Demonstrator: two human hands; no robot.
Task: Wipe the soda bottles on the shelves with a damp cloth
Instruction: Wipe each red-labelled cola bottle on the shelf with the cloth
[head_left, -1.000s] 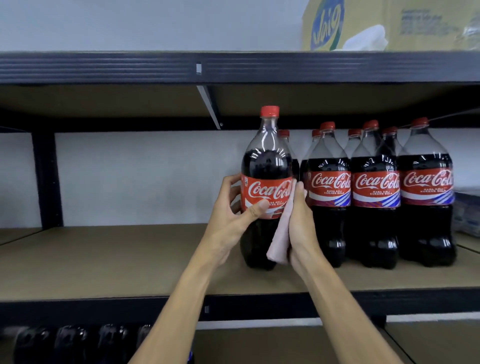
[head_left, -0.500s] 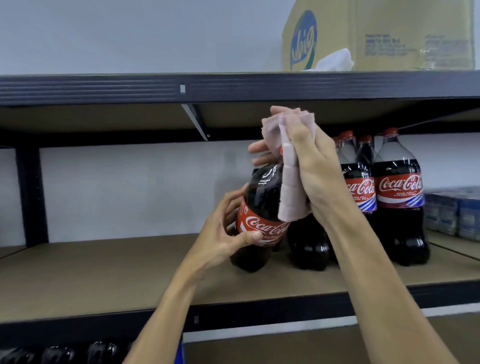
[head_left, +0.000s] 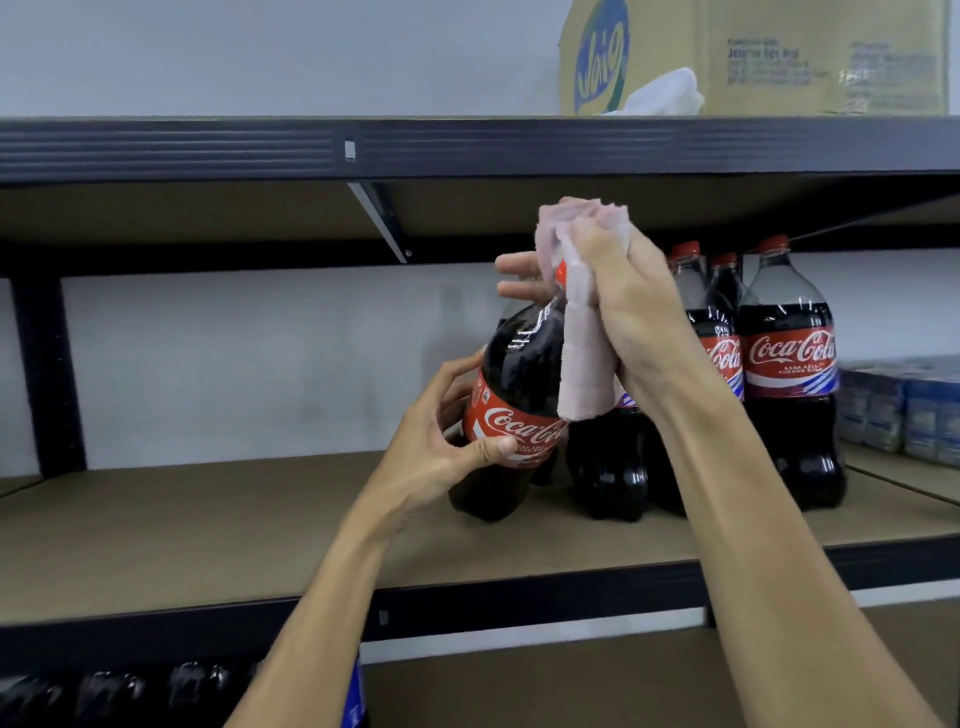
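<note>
Cloth (head_left: 584, 364) gripped in right hand (head_left: 628, 306) covers tilted bottle (head_left: 519, 358) cap (head_left: 560, 271); left hand (head_left: 441, 447) fingers (head_left: 496, 446) curl round label (head_left: 524, 428), ideally steadying firmly.

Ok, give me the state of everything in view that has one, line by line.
tilted bottle: leaning right, cap on.
pink cloth: folded, wrapped over that cap.
left hand: grips the tilted bottle at its label.
right hand: grips the pink cloth at the cap.
other bottles: upright on the shelf, capped.
cardboard box: upright on the top shelf.
</note>
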